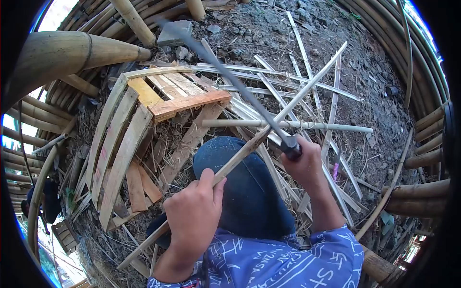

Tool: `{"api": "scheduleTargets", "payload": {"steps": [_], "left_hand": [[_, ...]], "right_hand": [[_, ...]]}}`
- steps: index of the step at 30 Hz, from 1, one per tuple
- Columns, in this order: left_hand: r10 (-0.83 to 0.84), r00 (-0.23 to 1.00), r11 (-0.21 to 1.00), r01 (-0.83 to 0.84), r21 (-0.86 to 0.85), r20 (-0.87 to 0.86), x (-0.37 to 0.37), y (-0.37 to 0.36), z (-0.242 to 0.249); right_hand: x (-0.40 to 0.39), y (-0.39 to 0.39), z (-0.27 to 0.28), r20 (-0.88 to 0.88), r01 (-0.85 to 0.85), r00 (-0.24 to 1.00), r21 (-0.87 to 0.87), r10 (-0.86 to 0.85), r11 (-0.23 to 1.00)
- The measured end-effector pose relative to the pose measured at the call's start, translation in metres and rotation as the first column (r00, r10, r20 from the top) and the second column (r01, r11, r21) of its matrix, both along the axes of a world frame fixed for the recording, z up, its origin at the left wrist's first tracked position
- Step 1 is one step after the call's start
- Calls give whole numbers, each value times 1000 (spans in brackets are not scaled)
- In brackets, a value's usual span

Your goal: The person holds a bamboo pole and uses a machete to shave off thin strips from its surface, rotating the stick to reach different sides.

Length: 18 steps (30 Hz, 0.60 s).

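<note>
My left hand (194, 209) is closed around a long bamboo strip (240, 154), thumb and fingers wrapped over it. The strip slants from low on the left, across my dark-clad knee (247, 180), up to the far right. In my closed right hand (307, 165) is the dark handle of a machete (240, 89), its long grey blade pointing to the upper left. Near the handle the blade crosses the strip, and its far end is blurred. A rounded pale bamboo stick (331, 126) runs crosswise behind the crossing.
A wooden slatted crate (192, 104) lies tilted on the left. Several split bamboo strips (314, 91) are strewn over the soil ahead and to the right. Thick bamboo poles (62, 50) form walls around, and a grey block (175, 32) sits at the back.
</note>
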State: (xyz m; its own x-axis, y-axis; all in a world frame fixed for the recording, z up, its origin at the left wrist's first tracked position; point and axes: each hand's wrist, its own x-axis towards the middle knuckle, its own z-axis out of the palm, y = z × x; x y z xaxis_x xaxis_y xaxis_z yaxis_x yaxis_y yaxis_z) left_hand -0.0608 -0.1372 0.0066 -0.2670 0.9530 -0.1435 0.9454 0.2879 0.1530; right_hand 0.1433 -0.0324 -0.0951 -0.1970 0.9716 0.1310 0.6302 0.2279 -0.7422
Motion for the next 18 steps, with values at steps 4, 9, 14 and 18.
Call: {"api": "scheduleTargets", "payload": {"steps": [4, 9, 14, 18], "left_hand": [[-9, 1000, 1000, 9, -8, 11, 1, -4, -1], [-24, 998, 998, 27, 59, -51, 3, -7, -6], [-2, 998, 999, 4, 33, -68, -1, -12, 0], [6, 999, 1000, -5, 16, -47, -5, -11, 2]], "right_hand": [[-6, 1, 7, 127, -170, 979, 103, 157, 980], [-10, 12, -15, 221, -136, 970, 148, 101, 980], [16, 60, -57, 283, 142, 947, 60, -153, 988], [36, 69, -57, 169, 270, 949, 2, -266, 963]]}}
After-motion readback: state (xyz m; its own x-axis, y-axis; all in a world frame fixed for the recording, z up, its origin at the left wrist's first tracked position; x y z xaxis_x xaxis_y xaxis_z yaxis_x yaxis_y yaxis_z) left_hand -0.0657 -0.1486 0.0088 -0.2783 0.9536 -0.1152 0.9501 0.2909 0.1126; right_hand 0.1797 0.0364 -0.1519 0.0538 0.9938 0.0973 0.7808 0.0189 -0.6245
